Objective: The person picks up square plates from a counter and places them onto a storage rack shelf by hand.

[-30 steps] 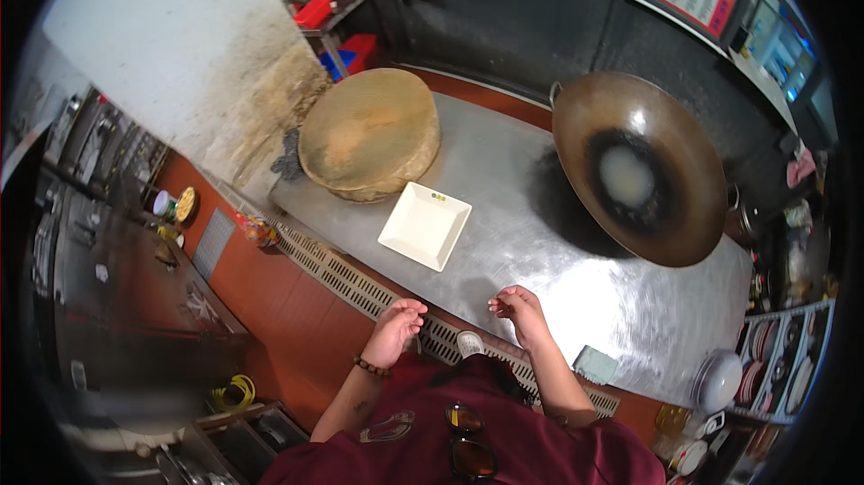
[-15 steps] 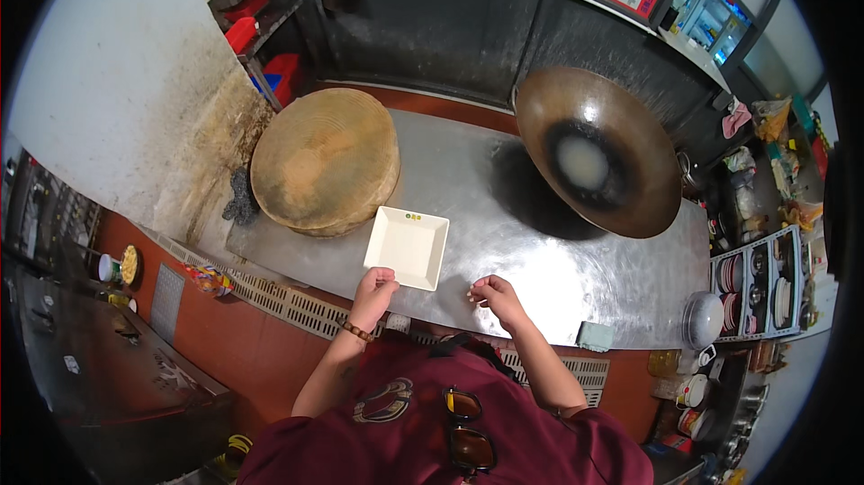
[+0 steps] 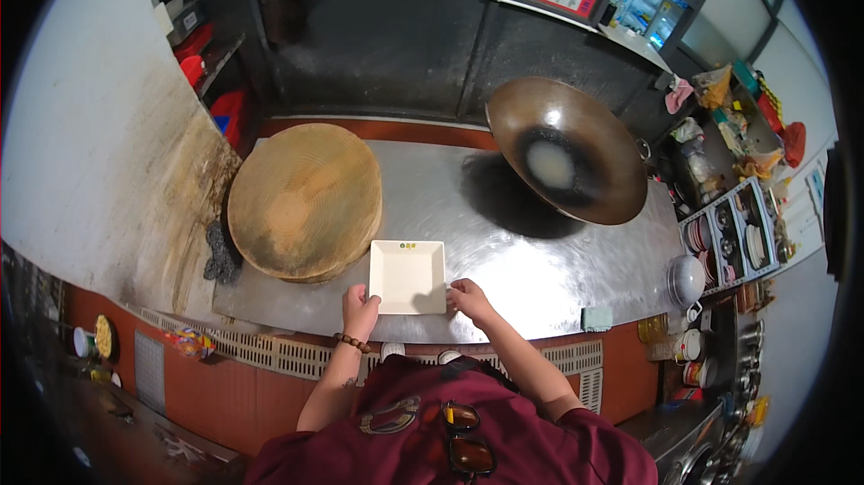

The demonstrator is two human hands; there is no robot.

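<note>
A cream square plate [image 3: 407, 278] with raised sloping sides and a small coloured mark on its far rim is at the near edge of the steel table. At its near left corner, my left hand [image 3: 361, 315] is closed with thumb and fingers on the rim. My right hand [image 3: 472, 300] pinches the plate's right edge near the other near corner. Nothing lies in the plate; a shadow falls on its right side. Just beyond my left hand stands a thick round wooden chopping block [image 3: 306, 202].
A large dark wok [image 3: 567, 152] leans on the far right of the steel table [image 3: 423, 188]. Near the right front lies a folded green cloth [image 3: 596, 319], and a bowl [image 3: 686, 280] beside a rack of dishes [image 3: 733, 238]. A stained wall [image 3: 108, 152] bounds the left.
My right hand has moved left onto the plate's right edge. The plate now sits squarer to me, with my left hand still on its corner. The view has shifted.
</note>
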